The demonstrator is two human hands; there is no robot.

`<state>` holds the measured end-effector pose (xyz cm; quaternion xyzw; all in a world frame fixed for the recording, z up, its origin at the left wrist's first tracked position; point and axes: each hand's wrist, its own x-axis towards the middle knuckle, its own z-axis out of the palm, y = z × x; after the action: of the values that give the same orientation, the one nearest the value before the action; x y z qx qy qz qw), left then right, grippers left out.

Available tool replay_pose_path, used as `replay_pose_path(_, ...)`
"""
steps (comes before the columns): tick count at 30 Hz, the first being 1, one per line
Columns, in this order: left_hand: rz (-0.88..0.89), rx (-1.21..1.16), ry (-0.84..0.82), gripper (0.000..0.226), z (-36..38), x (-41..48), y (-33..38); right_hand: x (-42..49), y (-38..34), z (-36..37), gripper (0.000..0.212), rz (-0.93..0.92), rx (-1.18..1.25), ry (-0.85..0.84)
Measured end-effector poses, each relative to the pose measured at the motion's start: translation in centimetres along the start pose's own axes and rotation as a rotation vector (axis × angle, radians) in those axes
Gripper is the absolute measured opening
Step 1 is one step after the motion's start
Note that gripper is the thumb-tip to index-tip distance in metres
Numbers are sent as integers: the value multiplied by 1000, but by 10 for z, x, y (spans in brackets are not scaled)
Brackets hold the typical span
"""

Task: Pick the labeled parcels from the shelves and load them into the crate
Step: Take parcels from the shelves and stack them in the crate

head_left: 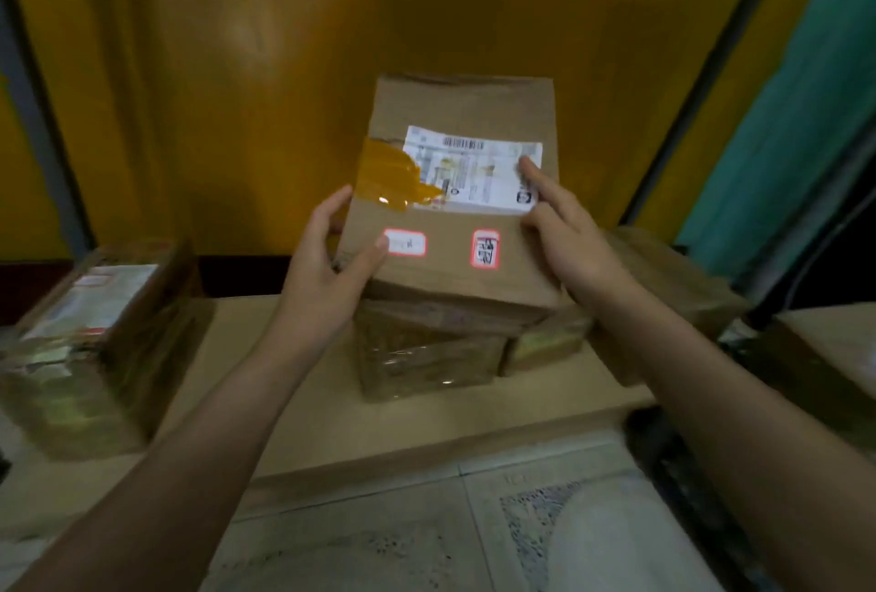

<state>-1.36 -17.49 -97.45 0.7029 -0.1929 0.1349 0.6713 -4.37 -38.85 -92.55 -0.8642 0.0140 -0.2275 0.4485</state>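
Before the yellow shelf back (189, 70), centre frame: brown cardboard labelled parcel (455, 108), long axis up-frame, left hand (327, 259) clasping its left edge, right hand (569, 236) flat-fingered atop.

Yellow-orange wall (213, 46) fills background; glossy, faint light patch on upper left part. Dark band (246, 276) runs along wall's foot. Teal sheet (806, 108) hangs at far right, from top corner down to mid-height, creased. Pale tiled floor (379, 515) along bottom edge, grout lines visible. Grey speckled pattern (535, 525) on one tile, right of centre.
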Motion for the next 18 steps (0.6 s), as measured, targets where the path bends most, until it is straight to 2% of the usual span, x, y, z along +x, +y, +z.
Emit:
replay_pose_path(4, -5, 49, -165, 54, 63, 4, 32, -18, 3, -78, 48, 51, -102, 128)
replay_pose_path(9, 177, -51, -501, 69, 148, -24, 79, -79, 16, -190, 52, 202, 12, 322)
replay_pose_path(14, 419, -84, -607, 43, 266, -46, 134, -140, 22, -306, 54, 286, -52, 637)
replay_pose_path(18, 437, -8, -780, 28, 364, -80, 163, -187, 46, -372, 57, 382, -117, 847)
